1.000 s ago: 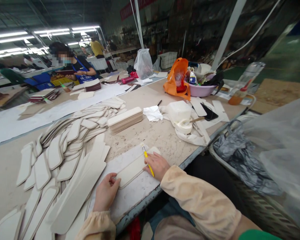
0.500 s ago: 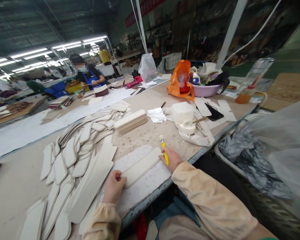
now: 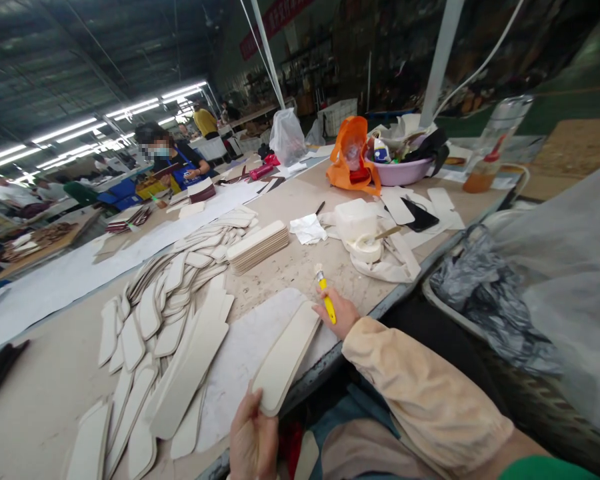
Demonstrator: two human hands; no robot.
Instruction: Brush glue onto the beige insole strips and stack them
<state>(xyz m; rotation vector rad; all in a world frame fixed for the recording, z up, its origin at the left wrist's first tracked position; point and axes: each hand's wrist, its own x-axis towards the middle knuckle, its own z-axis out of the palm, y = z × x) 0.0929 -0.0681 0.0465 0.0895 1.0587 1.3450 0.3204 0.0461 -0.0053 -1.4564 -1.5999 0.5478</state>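
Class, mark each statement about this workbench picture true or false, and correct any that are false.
1. The left hand holds the near end of a long cream piece. True.
2. The right hand is empty. False: its fingers grip a yellow-handled tool.
3. A neat stack of cream pieces lies beyond the loose ones. True.
4. The pink basin stands on the floor. False: it stands on the table.
5. An orange bag stands right beside the pink basin. True.
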